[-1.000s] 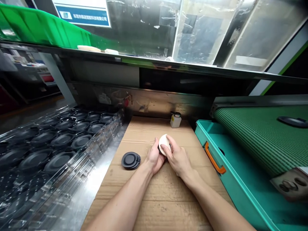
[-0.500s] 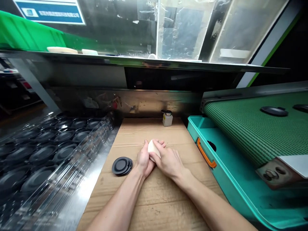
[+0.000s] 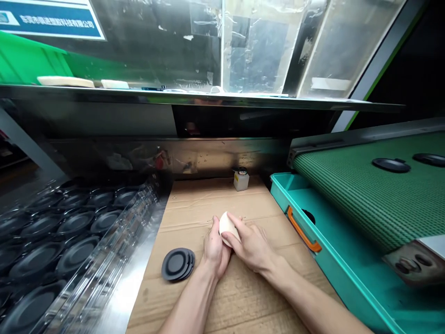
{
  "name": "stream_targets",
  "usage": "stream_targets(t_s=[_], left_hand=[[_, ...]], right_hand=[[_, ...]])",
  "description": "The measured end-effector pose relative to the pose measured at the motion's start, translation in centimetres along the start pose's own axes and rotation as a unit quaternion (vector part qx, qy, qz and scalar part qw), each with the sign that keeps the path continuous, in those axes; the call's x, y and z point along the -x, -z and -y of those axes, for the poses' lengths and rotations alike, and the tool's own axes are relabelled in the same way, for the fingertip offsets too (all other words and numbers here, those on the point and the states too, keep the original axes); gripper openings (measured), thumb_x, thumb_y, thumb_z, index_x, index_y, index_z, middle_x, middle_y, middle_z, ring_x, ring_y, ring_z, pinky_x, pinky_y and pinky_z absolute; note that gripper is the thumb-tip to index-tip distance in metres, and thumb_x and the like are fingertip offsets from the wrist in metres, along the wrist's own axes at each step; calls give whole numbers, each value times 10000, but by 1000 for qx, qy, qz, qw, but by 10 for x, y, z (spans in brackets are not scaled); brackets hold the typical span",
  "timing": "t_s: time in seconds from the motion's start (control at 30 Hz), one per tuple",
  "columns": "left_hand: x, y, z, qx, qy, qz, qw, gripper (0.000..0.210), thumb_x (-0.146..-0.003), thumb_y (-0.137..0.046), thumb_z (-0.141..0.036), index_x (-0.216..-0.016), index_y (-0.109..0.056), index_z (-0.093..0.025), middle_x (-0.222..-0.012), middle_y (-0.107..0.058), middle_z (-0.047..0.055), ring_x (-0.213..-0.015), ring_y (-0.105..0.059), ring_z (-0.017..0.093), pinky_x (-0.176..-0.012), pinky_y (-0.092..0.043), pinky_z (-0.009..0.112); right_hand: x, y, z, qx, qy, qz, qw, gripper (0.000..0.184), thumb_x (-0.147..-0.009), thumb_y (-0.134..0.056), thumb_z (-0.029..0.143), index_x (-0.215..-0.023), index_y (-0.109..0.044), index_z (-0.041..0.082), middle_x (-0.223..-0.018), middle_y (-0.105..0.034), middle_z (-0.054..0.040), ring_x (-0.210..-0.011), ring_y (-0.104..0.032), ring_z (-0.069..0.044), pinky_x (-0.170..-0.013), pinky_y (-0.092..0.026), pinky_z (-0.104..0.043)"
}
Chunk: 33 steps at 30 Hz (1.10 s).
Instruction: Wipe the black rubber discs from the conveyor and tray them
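Both hands meet over the brown cardboard sheet (image 3: 236, 287). The left hand (image 3: 213, 248) is curled around something mostly hidden, and the right hand (image 3: 250, 246) presses a round white pad (image 3: 227, 227) against it with closed fingers. On the cardboard, just left of the left hand, lies a small stack of black round discs (image 3: 177, 264). At the far edge of the cardboard stands a small pale bottle (image 3: 241, 179).

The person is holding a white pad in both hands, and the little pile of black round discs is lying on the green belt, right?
Not quite. The head view shows the pile of black discs lying on the brown cardboard, beside the left hand, not on the green belt. The rest is right: both hands, left and right hand, hold the white pad.
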State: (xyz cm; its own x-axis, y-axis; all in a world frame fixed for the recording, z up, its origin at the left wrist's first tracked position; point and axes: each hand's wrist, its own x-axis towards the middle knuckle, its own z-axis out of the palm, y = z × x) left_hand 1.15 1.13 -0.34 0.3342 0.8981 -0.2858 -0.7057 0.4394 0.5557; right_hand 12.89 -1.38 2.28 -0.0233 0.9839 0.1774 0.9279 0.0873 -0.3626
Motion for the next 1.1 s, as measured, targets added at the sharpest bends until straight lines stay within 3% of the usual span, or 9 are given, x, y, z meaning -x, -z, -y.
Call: stream_targets(t_s=[0.17,0.5,0.7,0.83,1.0,1.1], left_hand=[[-1,2,0,-1,-22,28,999,396,-948,-454,-396,-1066,-648,-72,-1106,-690,182,-1063,-645,262,-939,-519,416],[-2,1,3,-20,-20,56,998,432,-963,-398,-421,-1003,-661,-81,-1038,-706,161,-1028,-652,244,-931,-516,378],[4,0,4,-10,-15,49,999,434,-954,-417,-430,-1038,-656,-79,-1050,-700,166,-1026,-651,244,-957,-500,366],[6,1,6,-19,-33,51,998,389,-947,-453,-401,-1079,-645,-89,-1044,-707,151,-1027,-652,238,-951,-504,367],[3,6,6,-13,-27,38,999,390,-946,-446,-404,-1050,-654,-91,-1063,-700,166,-1016,-656,247,-946,-510,373],[2,6,5,-13,-39,41,998,375,-961,-415,-383,-1021,-648,-96,-1070,-698,156,-1017,-655,236,-931,-517,372]], right_hand=[[-3,5,-9,-10,-69,-29,997,620,-926,-416,577,-1465,-350,277,-843,-707,-48,-763,-673,-223,-628,-409,-259],[17,1,0,-26,-50,-37,998,531,-964,-363,471,-1457,-334,278,-1086,-691,-69,-930,-663,-251,-753,-432,-300],[24,-5,10,-42,10,-40,998,471,-953,-412,461,-1401,-419,317,-1101,-690,-41,-969,-654,-229,-804,-444,-286],[21,-5,16,-6,-27,-78,997,474,-967,-377,410,-1423,-380,278,-1110,-681,-69,-922,-659,-232,-756,-452,-294],[21,-7,21,7,27,-44,999,477,-955,-392,416,-1412,-378,283,-1035,-700,-69,-848,-669,-240,-716,-454,-299],[14,-4,16,21,-33,-72,997,472,-952,-382,419,-1401,-396,277,-972,-706,-80,-816,-670,-267,-689,-458,-325]])
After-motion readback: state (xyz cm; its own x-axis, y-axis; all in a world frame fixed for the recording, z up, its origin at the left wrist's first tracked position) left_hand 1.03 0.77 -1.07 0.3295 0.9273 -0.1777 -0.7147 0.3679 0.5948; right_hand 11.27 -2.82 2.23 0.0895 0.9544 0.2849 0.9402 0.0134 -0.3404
